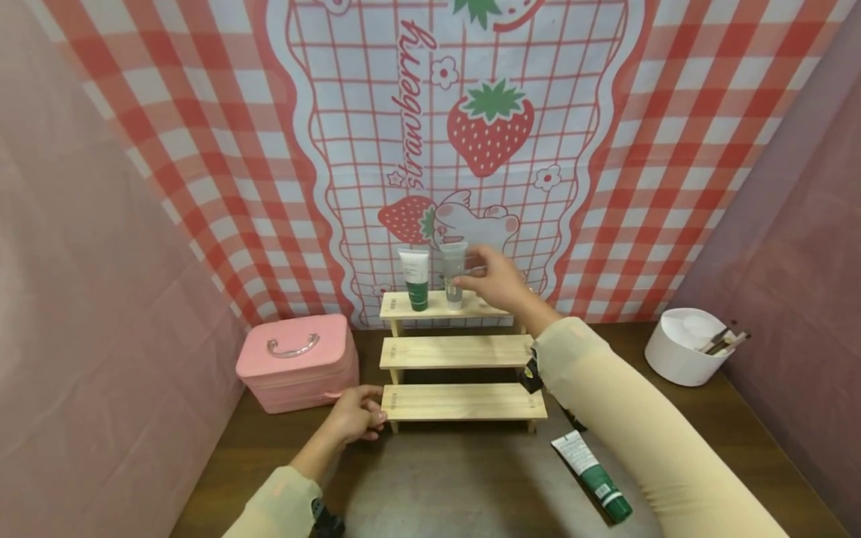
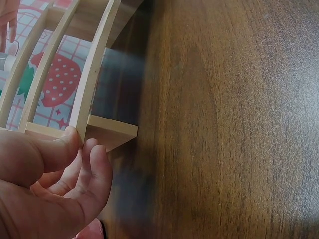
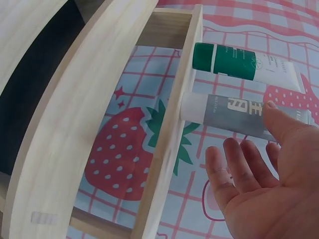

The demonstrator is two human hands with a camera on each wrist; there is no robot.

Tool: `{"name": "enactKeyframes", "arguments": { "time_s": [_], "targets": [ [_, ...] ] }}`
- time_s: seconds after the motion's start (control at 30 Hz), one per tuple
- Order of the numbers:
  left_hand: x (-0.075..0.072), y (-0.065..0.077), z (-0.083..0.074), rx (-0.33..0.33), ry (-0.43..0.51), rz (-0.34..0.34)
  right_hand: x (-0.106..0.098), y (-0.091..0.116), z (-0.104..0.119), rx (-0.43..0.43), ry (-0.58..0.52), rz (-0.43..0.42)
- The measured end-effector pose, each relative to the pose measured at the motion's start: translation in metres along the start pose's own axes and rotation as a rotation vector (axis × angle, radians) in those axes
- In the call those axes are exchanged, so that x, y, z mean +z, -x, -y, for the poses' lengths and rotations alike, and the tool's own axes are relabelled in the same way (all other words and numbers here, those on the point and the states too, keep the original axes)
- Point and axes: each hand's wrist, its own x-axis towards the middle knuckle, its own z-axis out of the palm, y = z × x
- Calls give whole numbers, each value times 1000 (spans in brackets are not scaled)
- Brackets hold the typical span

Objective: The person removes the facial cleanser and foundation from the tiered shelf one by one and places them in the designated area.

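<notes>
A three-tier wooden display rack (image 1: pixel 464 402) stands on the table. My left hand (image 1: pixel 358 415) pinches the left end of its lowest board (image 2: pixel 88 94) between thumb and fingers. On the top tier, a grey squeeze tube (image 1: pixel 454 270) stands upright on its white cap (image 3: pixel 193 107). My right hand (image 1: pixel 496 280) is beside this tube, its thumb against the tube's side and its other fingers spread apart, away from it. To the left of the grey tube stands a green and white squeeze tube (image 1: pixel 415 280), also cap down.
Another green and white tube (image 1: pixel 595 478) lies on the table at the front right. A pink case (image 1: pixel 299 362) with a metal handle sits left of the rack. At the far right is a white round organizer (image 1: pixel 682 351) holding brushes. Behind hangs a strawberry-print cloth (image 1: pixel 363 112).
</notes>
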Motion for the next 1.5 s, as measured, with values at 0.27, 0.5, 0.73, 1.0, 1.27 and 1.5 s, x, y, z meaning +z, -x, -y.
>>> {"name": "enactKeyframes", "arguments": {
  "time_s": [0.27, 0.5, 0.73, 1.0, 1.27, 1.5],
  "targets": [
    [-1, 0, -2, -7, -8, 4, 7, -1, -1, 13, 32, -4],
    [0, 1, -2, -7, 1, 7, 8, 0, -1, 18, 40, 2],
    [0, 1, -2, -11, -1, 1, -15, 12, 5, -39, 61, 50],
    [0, 2, -1, -11, 7, 1, -61, 49, -1, -98, 181, 73],
    [1, 1, 2, -11, 22, 3, -100, 114, -42, -84, 216, 139],
    [0, -1, 0, -19, 8, 0, -117, 176, -96, -69, 178, 192]
  ]
}}
